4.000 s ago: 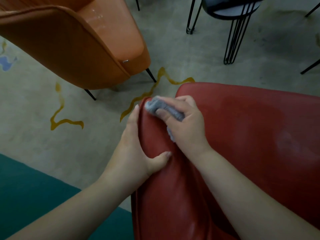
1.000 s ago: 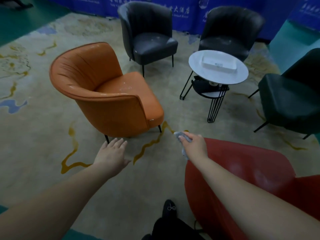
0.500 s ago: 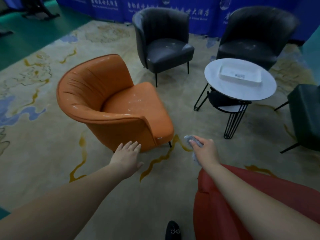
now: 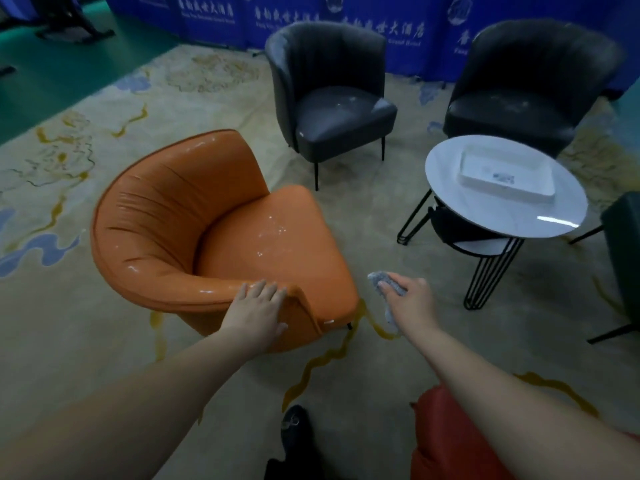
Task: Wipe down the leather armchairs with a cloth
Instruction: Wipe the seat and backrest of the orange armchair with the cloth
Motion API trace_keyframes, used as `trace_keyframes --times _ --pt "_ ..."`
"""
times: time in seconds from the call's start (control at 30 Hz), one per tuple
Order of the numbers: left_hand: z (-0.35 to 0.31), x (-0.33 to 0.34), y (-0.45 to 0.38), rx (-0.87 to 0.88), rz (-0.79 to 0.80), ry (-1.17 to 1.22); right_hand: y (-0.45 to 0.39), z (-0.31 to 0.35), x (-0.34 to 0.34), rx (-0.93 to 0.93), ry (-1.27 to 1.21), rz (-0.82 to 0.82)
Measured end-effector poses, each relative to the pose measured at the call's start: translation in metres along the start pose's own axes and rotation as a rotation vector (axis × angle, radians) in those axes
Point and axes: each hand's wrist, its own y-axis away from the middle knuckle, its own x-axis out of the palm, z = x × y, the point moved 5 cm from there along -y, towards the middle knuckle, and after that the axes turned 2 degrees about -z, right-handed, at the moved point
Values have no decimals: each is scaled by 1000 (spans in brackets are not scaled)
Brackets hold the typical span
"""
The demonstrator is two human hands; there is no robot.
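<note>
An orange leather armchair (image 4: pixel 194 216) stands at centre left, its seat and rim glistening with wet spots. My left hand (image 4: pixel 254 308) rests on the near armrest with fingers laid over its top edge. My right hand (image 4: pixel 410 304) hovers in the air to the right of that chair and grips a crumpled grey cloth (image 4: pixel 382 284), part of which hangs below the palm. The red leather armchair (image 4: pixel 450 441) shows only as a corner at the bottom right, under my right forearm.
Two dark grey armchairs (image 4: pixel 332 98) (image 4: pixel 523 95) stand at the back before a blue banner wall. A round white table (image 4: pixel 519 216) on black wire legs holds a white tray (image 4: pixel 505 178). Another dark chair (image 4: pixel 623 251) is at the right edge. My black shoe (image 4: pixel 294 431) is on the patterned carpet.
I have left the red chair and moved toward the orange one. My left hand, free in the air before, now rests on the orange armrest. The right hand still carries the cloth.
</note>
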Motion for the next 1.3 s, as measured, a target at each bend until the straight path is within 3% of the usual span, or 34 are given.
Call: trace_keyframes --times 0.3,0.47,0.73,0.97,1.3 --pt "66 -6 -109 29 57 -10 -113 57 39 0 24 6" --pt "100 -1 -146 -76 83 18 -172 80 79 -21 41 96" --pt "142 16 -186 -446 138 110 -303 120 166 -254 84 408" --pt "128 18 -193 -830 216 324 -384 157 225 -487 284 713" --pt "80 12 -187 -1042 198 530 -389 174 252 -620 324 892"
